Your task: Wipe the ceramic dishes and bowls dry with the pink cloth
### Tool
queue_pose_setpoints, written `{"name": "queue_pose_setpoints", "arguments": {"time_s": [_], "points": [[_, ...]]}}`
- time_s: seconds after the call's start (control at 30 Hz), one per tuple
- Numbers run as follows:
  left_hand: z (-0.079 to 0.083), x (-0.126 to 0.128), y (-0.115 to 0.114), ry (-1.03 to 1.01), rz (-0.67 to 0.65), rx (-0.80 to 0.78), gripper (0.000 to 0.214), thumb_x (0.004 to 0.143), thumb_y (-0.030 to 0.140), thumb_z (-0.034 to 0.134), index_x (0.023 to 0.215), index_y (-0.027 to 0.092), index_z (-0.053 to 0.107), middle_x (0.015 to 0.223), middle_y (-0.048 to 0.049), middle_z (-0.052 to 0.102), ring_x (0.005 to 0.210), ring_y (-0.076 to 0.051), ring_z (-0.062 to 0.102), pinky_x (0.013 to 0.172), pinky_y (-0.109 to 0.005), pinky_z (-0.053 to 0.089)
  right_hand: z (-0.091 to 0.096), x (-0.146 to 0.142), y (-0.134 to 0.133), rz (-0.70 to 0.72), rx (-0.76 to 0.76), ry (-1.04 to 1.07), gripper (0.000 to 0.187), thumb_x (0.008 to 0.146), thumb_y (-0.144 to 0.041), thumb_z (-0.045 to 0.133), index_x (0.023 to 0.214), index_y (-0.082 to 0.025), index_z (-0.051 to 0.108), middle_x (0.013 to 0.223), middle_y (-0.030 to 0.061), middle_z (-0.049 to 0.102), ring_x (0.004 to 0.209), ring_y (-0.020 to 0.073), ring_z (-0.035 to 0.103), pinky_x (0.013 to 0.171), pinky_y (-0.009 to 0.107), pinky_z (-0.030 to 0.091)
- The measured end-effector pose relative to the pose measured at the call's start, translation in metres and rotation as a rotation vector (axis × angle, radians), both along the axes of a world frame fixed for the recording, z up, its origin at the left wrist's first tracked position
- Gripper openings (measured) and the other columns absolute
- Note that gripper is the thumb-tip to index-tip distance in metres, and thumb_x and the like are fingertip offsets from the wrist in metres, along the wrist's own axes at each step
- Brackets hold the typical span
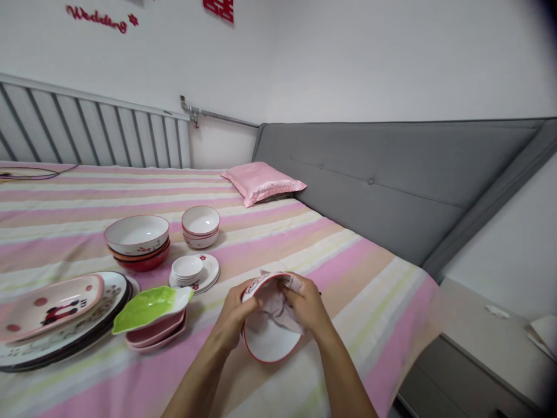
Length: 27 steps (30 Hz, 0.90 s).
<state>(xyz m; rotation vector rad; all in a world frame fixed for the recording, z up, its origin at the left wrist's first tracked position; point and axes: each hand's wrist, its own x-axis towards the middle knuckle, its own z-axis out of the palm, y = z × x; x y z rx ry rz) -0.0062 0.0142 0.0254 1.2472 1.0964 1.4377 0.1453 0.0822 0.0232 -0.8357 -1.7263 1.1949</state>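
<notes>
A white bowl with a red rim [270,343] is tilted toward me over the near part of the bed. My left hand [238,310] grips its left side, thumb over the rim. My right hand [308,303] pinches a pale cloth [275,306] that lies against the inside of the bowl and folds over its far edge. Some right-hand fingers are hidden behind the bowl and cloth. Left of the hands sit a green leaf-shaped dish [150,309] on pink dishes [154,334] and small white bowls [187,266] on white plates [210,273].
Large stacked bowls [137,232], smaller stacked bowls [201,223] and oval plates [65,316] stand on the striped bedspread [278,232]. Farther back lie a pink pillow [263,180] and the grey headboard [383,180]. A nightstand [483,342] is at right.
</notes>
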Motion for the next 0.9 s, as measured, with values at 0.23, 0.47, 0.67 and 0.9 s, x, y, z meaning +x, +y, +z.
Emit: {"name": "queue_pose_setpoints", "arguments": {"time_s": [0.23, 0.47, 0.67, 0.9], "points": [[-0.001, -0.001, -0.002, -0.127, 0.299, 0.134, 0.049, 0.060, 0.028, 0.057, 0.106, 0.013, 0.065, 0.097, -0.0085, 0.068, 0.098, -0.031, 0.057, 0.081, -0.036, 0.045, -0.024, -0.043, -0.014, -0.257, -0.356, 0.380, 0.030, 0.072, -0.034, 0.060, 0.092, -0.013, 0.067, 0.084, 0.0051, 0.072, 0.080, 0.0208, 0.065, 0.076, 0.032, 0.049], [-0.008, 0.019, -0.006, 0.005, 0.642, 0.357, 0.054, 0.059, 0.043, 0.063, 0.106, 0.016, 0.063, 0.102, -0.0085, 0.067, 0.102, -0.031, 0.058, 0.088, -0.039, 0.046, -0.017, -0.065, -0.043, -0.276, -0.739, 0.630, 0.033, 0.063, -0.034, 0.067, 0.090, -0.016, 0.063, 0.080, 0.0058, 0.071, 0.076, 0.0233, 0.068, 0.065, 0.033, 0.054], [-0.026, 0.038, -0.013, 0.054, 0.855, 0.510, 0.062, 0.071, 0.047, 0.059, 0.125, 0.019, 0.049, 0.126, -0.0113, 0.054, 0.119, -0.031, 0.047, 0.101, -0.042, 0.036, 0.001, -0.069, -0.061, -0.100, -0.825, 0.706, 0.032, 0.050, -0.021, 0.071, 0.080, -0.018, 0.063, 0.084, 0.0066, 0.072, 0.078, 0.0246, 0.068, 0.064, 0.032, 0.054], [-0.023, 0.044, -0.005, -0.178, 0.411, 0.436, 0.085, 0.064, 0.062, 0.062, 0.135, 0.020, 0.038, 0.138, -0.0132, 0.043, 0.126, -0.033, 0.039, 0.101, -0.041, 0.036, 0.008, -0.026, -0.027, -0.301, -0.444, 0.439, 0.028, 0.059, -0.028, 0.067, 0.083, -0.014, 0.065, 0.075, 0.0055, 0.071, 0.071, 0.0234, 0.067, 0.066, 0.033, 0.052]]}}
